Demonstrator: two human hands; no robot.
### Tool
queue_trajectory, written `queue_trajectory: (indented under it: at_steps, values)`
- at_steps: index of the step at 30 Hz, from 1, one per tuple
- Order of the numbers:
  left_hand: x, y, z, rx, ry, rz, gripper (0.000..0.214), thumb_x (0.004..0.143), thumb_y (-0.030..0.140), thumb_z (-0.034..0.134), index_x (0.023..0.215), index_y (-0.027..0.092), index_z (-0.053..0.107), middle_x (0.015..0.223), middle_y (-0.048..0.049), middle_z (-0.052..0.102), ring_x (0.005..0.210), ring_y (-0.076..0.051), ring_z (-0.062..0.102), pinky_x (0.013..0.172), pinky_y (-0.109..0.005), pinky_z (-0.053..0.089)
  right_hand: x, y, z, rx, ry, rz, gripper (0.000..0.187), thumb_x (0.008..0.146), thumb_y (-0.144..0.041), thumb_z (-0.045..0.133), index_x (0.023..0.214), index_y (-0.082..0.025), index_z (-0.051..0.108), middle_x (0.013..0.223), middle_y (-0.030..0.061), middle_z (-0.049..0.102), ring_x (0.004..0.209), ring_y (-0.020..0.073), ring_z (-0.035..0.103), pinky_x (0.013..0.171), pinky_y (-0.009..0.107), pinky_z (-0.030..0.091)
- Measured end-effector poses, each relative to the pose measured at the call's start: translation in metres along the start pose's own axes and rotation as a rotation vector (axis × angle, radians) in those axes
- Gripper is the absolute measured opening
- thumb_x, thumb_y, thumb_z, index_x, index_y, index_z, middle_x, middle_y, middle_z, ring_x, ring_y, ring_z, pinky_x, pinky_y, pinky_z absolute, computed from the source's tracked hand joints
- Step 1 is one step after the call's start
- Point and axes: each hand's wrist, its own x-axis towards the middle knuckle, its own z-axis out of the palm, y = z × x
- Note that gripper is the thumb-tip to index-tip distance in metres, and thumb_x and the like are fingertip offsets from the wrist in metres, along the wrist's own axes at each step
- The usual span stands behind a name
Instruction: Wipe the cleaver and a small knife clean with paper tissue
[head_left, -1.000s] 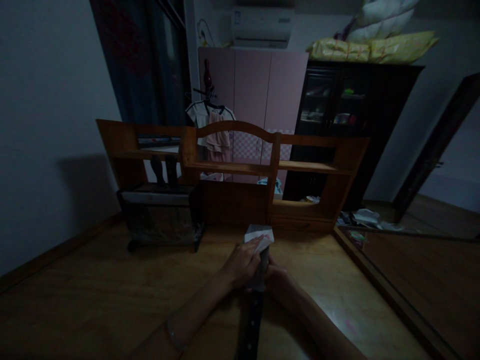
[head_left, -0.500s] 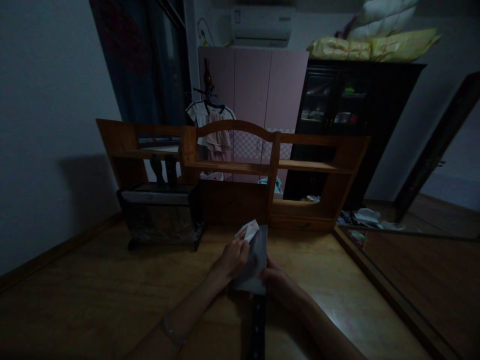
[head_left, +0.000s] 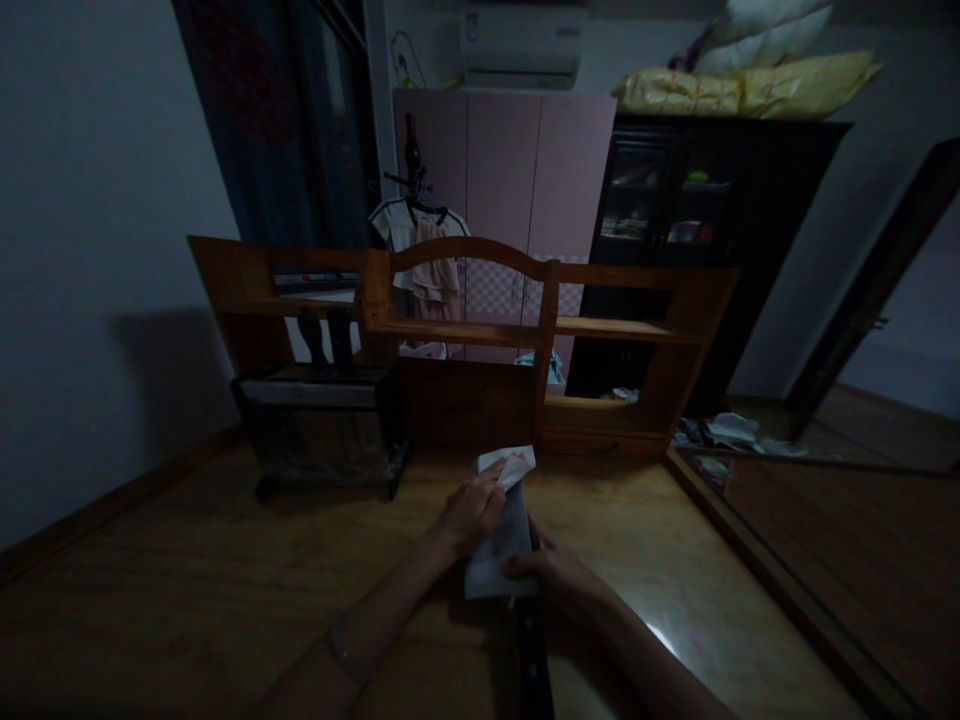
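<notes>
A cleaver with a broad grey blade (head_left: 499,555) and a black riveted handle (head_left: 533,650) lies lengthwise in front of me, its handle toward me. My left hand (head_left: 474,510) presses a white tissue (head_left: 516,465) against the far part of the blade, fingers closed on it. With the thumb on the blade's face and the fingers behind its right edge, my right hand (head_left: 551,570) grips the cleaver near the handle. The underside of the blade is hidden.
On the left of the wooden tabletop (head_left: 225,590) stands a knife block (head_left: 319,425) with black handles (head_left: 326,340) sticking up. A low wooden shelf (head_left: 465,335) runs along the back. A raised edge (head_left: 750,560) borders the right side.
My left hand has slid the tissue slightly right across the far end of the blade. The cleaver has turned a little, its handle shifting right. My right thumb now lies further over the blade.
</notes>
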Motion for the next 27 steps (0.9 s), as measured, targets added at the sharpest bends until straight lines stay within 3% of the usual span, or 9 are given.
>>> queue_trajectory:
  at_steps: [5, 12, 18, 27]
  values:
    - [0.004, -0.002, -0.002, 0.02, 0.027, -0.005, 0.046, 0.095, 0.029, 0.03, 0.135, 0.014, 0.047, 0.138, -0.0085, 0.049, 0.134, -0.021, 0.036, 0.114, -0.04, 0.025, 0.001, -0.001, 0.0, -0.006, 0.077, -0.036, 0.07, 0.058, -0.004, 0.062, 0.123, -0.024, 0.048, 0.087, -0.0007, 0.066, 0.066, 0.0141, 0.061, 0.052, 0.02, 0.048]
    - [0.002, -0.009, 0.002, 0.065, 0.047, -0.089, 0.043, 0.095, 0.028, 0.029, 0.122, 0.012, 0.058, 0.138, -0.011, 0.048, 0.131, -0.021, 0.041, 0.112, -0.038, 0.028, 0.001, -0.004, 0.002, 0.012, 0.113, 0.006, 0.065, 0.059, -0.011, 0.063, 0.121, -0.022, 0.048, 0.079, -0.0012, 0.064, 0.053, 0.013, 0.057, 0.041, 0.02, 0.043]
    - [0.0, -0.007, -0.001, 0.057, 0.028, -0.085, 0.044, 0.094, 0.028, 0.032, 0.13, 0.015, 0.053, 0.135, -0.009, 0.052, 0.13, -0.022, 0.042, 0.112, -0.038, 0.029, 0.001, -0.003, 0.004, 0.036, 0.112, -0.02, 0.063, 0.057, -0.006, 0.06, 0.117, -0.021, 0.052, 0.082, -0.0005, 0.066, 0.062, 0.0147, 0.061, 0.051, 0.021, 0.046]
    - [0.0, 0.004, 0.0, 0.058, -0.103, 0.018, 0.048, 0.095, 0.031, 0.029, 0.139, 0.015, 0.042, 0.145, -0.0069, 0.04, 0.137, -0.019, 0.029, 0.115, -0.039, 0.022, -0.001, -0.006, 0.006, 0.045, 0.148, -0.049, 0.069, 0.055, -0.005, 0.062, 0.119, -0.024, 0.05, 0.075, -0.0037, 0.063, 0.065, 0.0164, 0.061, 0.054, 0.023, 0.045]
